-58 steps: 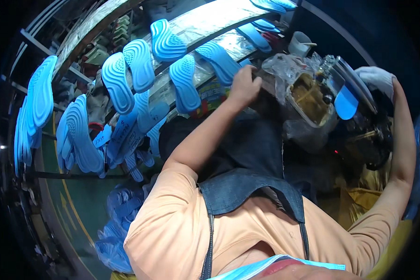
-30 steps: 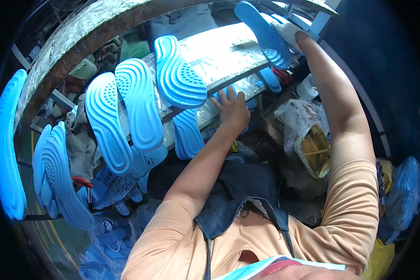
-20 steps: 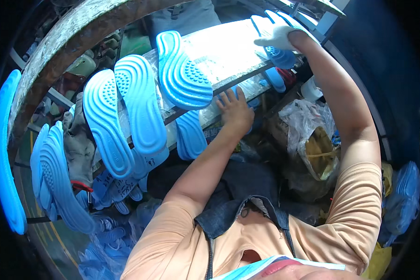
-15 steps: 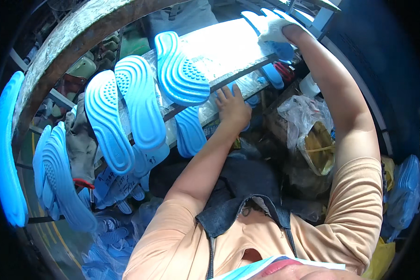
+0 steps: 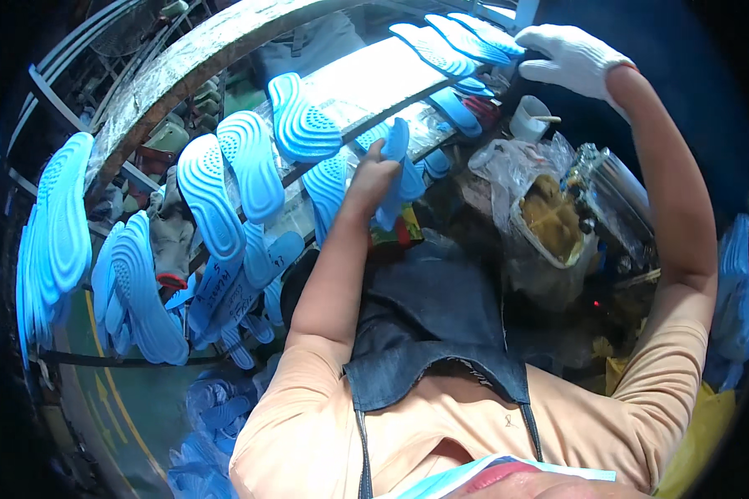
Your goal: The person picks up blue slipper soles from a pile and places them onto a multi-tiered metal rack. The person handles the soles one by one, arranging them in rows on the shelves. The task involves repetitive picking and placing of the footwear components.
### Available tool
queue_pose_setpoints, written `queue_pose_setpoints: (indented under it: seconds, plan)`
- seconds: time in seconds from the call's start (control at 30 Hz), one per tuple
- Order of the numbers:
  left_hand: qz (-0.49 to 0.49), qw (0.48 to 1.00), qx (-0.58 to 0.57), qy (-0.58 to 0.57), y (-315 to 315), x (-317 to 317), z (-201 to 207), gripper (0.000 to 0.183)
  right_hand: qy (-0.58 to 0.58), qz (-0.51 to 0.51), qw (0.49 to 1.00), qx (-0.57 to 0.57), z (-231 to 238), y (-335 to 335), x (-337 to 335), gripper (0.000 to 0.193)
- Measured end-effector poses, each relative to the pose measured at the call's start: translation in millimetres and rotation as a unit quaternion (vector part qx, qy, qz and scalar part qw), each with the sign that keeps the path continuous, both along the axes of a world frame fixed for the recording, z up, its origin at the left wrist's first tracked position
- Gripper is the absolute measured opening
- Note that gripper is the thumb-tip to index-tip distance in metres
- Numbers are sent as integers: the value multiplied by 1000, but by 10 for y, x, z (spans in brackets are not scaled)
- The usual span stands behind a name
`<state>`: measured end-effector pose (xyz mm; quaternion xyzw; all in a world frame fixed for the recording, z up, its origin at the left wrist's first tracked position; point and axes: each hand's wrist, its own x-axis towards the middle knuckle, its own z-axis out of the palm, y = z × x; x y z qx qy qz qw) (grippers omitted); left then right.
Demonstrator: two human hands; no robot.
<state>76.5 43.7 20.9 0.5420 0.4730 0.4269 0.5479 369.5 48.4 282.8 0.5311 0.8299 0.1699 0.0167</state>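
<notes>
Your left hand (image 5: 373,176) is closed around a blue shoe sole (image 5: 394,170), held upright just before the rack rail (image 5: 366,125). Your gloved right hand (image 5: 570,56), fingers loosely curled, rests on the soles (image 5: 453,41) at the rail's far end. Many soles already hang to your left; this one is not yet placed. A white cup (image 5: 528,121) and a plastic-lined glue pot (image 5: 549,218) crowd the space below your right hand.

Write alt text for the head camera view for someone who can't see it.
A person's bare left hand holds a blue shoe sole while the white-gloved right hand reaches up to more blue soles on a rack. Other soles hang at left.
</notes>
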Motion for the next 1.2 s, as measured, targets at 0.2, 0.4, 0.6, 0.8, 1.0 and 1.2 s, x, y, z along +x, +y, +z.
queue_pose_setpoints:
  seconds: [0.2,0.4,0.6,0.8,1.0,1.2]
  plan:
    - [-276,852,-62,-441,-846,538,681,85,75,-45,996,-16,185,-816,750,45]
    - [-384,791,-128,-458,-1621,1333,991,85,126,-173,976,-50,481,-1573,946,56]
    - [-386,780,-230,-435,-1688,1977,834,59,94,-187,975,-74,478,-1856,1159,59]
    - [-283,874,-274,-285,-1585,2044,803,34,111,-90,986,-88,-26,-1388,1590,27]
    - [-184,981,13,-62,-973,1512,-14,42,343,-96,887,-294,-296,-1030,1971,23]
    - [141,867,174,445,-475,414,-248,58,298,-260,834,-385,-209,-892,1732,41]
